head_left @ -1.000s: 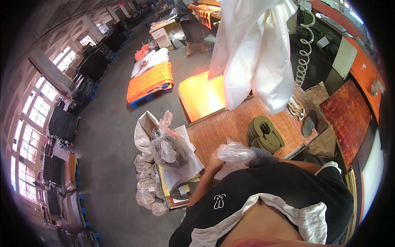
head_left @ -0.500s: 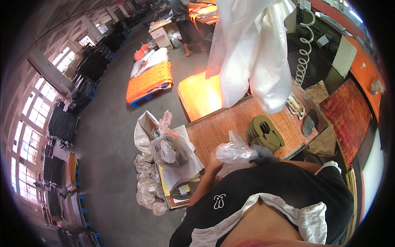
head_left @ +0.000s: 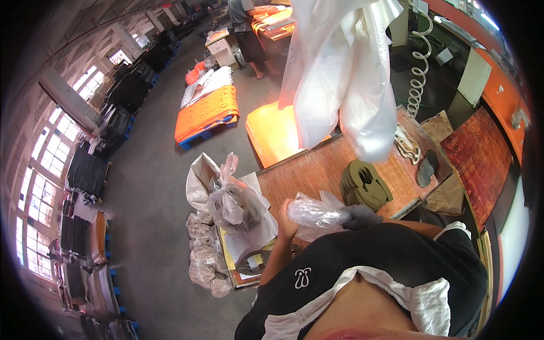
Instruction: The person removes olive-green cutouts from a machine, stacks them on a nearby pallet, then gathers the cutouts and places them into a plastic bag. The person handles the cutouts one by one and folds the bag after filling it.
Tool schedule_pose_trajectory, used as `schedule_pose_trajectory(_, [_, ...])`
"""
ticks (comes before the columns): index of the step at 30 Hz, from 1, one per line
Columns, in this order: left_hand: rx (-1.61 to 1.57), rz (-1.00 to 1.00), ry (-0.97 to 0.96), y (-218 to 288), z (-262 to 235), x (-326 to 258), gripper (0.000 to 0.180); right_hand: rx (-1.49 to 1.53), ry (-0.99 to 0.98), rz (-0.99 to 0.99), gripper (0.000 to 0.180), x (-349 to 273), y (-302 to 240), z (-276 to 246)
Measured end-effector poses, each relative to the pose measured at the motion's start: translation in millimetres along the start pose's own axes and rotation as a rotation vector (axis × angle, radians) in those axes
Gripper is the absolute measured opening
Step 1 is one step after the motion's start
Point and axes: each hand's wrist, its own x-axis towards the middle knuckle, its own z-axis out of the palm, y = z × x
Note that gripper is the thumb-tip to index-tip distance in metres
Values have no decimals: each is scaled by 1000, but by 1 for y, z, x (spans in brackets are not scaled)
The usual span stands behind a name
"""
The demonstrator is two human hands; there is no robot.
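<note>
A clear plastic bag is stretched between my two hands, close to my chest at the near edge of the wooden table. My bare left hand is closed on the bag's left end. At the other end my right hand, in a dark grey glove, is closed on the plastic, its fingers partly hidden. Just beyond the right hand stands a stack of olive-green cut pieces with curved slots. Whether anything lies inside the bag I cannot tell.
Large translucent plastic bags hang over the table's far side. Filled clear bags stand at the left end. A metal cutting die and a dark piece lie right. Orange sheets are on a pallet; a person stands beyond.
My left hand has moved slightly left and up, pulling the bag along with it. The right hand has shifted slightly left. The hanging bags have swung a little, and the person beyond has moved slightly.
</note>
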Motion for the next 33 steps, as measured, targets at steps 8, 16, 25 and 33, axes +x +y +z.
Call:
schedule_pose_trajectory(8, [-157,-114,-24,-8,2,2,28,-327,575,-619,40,6,-11,-3])
schedule_pose_trajectory(16, [-140,-38,13,-8,2,-4,34,660,-236,37,14,3,7,-4])
schedule_pose_trajectory(25, [-113,-30,55,-11,-3,-3,36,40,-48,-212,27,-9,-13,3])
schedule_pose_trajectory(33, [-74,20,24,-5,-3,-1,37,89,-52,-128,19,-3,2,3])
